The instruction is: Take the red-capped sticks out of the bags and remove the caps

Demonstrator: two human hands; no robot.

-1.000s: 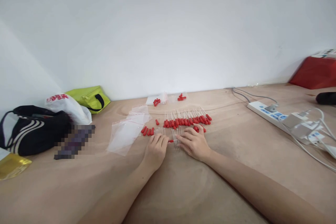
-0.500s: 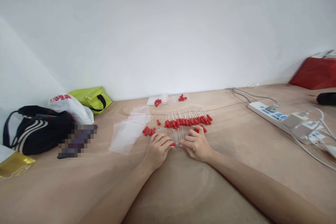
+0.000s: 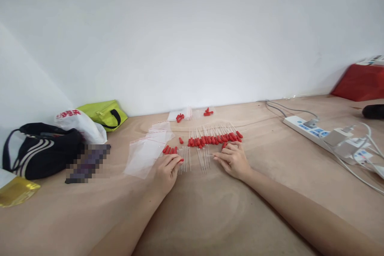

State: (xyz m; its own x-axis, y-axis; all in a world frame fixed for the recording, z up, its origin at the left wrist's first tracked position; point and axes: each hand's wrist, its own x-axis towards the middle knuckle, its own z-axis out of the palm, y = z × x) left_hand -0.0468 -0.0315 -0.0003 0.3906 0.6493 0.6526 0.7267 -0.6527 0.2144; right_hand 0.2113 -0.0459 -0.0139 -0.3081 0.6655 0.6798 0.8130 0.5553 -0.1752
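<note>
Looking down through the head view, we had a small red bulb (image 3: 181,160) in the narrow pinch of our left hand (image 3: 165,173), only its end showing past the fingertips. Our right hand (image 3: 235,163) had its thumb and forefinger drawn close on what looked like a clear tube (image 3: 211,155), its end pointing toward the bulb; its other fingers were curled, and we could not tell whether they touched anything. Bulb and tube were apart, so we judged this a moment of handling two separate pieces. Moving either called for a light grip, since the tube looked slender, and for care over the loose pieces below.

Between our hands lay two bunches of tubes, the left bunch (image 3: 186,158) just beside our left fingertips and the right bunch (image 3: 204,161) nearer our right. Just beyond, a row of red-ended droppers (image 3: 213,140) lay side by side, tips toward the wall (image 3: 192,40). Some loose bulbs (image 3: 171,151) rested between our left hand and the flat clear bags (image 3: 142,157), with a single bulb (image 3: 181,141) slightly farther off on the brown tabletop (image 3: 210,216).
</note>
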